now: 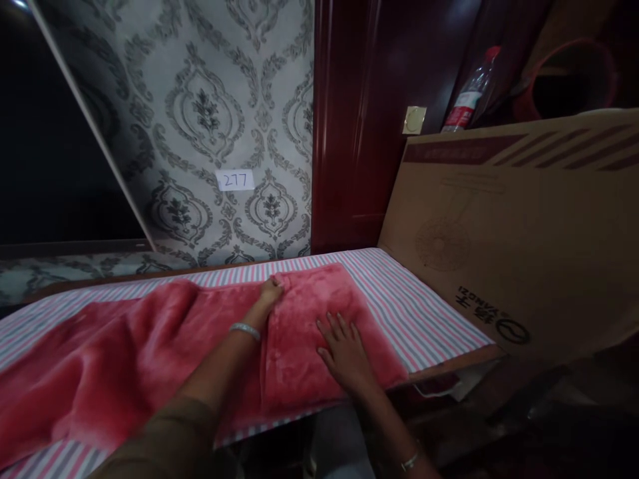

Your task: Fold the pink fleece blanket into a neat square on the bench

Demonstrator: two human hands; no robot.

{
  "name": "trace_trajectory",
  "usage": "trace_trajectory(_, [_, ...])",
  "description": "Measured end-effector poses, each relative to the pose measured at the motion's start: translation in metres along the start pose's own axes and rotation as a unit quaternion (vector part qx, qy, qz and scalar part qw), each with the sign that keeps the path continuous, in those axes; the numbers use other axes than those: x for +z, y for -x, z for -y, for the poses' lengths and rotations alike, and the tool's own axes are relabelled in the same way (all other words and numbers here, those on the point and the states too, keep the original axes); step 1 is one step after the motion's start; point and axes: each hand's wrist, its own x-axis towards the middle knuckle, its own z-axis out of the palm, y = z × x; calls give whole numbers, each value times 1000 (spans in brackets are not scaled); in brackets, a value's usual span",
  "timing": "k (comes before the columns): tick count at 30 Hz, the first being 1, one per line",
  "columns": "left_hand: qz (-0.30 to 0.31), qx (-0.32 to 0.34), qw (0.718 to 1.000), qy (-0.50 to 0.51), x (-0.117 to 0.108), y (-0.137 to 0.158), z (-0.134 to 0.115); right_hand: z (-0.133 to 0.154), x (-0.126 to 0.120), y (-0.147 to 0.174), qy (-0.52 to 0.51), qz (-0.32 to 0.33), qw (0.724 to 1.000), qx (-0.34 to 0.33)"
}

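A plush pink-red blanket (164,346) lies along the striped cloth, its right end folded over into a flat rectangle and its left part loose and rumpled. My left hand (272,291) is closed on the far corner of the folded edge, a bracelet at its wrist. Flat on the folded part rests my right hand (345,354), its fingers spread and holding nothing.
A pink, white and grey striped cloth (399,299) covers the table. At the right stands a large cardboard box (499,233), with a plastic bottle (469,96) behind it. A dark screen (60,146) is at the left. A paper label (235,179) marks the wall.
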Motion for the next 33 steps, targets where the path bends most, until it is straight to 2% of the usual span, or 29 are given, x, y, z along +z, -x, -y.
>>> trace_trajectory(3, [-52,21,996,-69,3,-4,9,-2,-4,1,-4,24,1000,-3])
trace_trajectory(5, [-64,32,991,-110,0,-4,11,-6,-9,0,-10,46,999,-5])
trace_trajectory(8, [-74,57,983,-160,-4,0,0,-15,-24,-11,-53,61,996,-32])
trace_trajectory(10, [-63,109,971,-204,-1,11,-12,-21,-38,-28,-101,33,993,-53])
trace_trajectory(12, [-13,200,935,-292,5,30,-19,-27,-52,-51,-114,-20,992,-55])
trace_trajectory(14, [57,281,872,-397,12,56,-14,-32,-57,-74,-73,-56,995,-29])
trace_trajectory(16, [114,307,822,-466,15,81,1,-35,-50,-90,-11,-50,999,10])
trace_trajectory(18, [146,302,798,-500,15,100,21,-39,-34,-96,39,-14,998,41])
trace_trajectory(20, [151,297,791,-513,14,110,37,-43,-16,-94,67,8,996,51])
trace_trajectory(22, [147,298,791,-513,13,110,42,-46,-4,-91,78,5,996,50])
trace_trajectory(24, [153,290,795,-510,12,107,36,-50,-1,-90,71,8,996,46])
trace_trajectory(27, [198,260,804,-496,2,112,17,-64,-9,-94,42,9,997,64])
trace_trajectory(30, [255,271,813,-448,-22,140,9,-88,-19,-96,-10,-9,990,143])
trace_trajectory(33, [309,335,795,-401,-48,184,26,-111,-23,-97,-60,1,981,185])
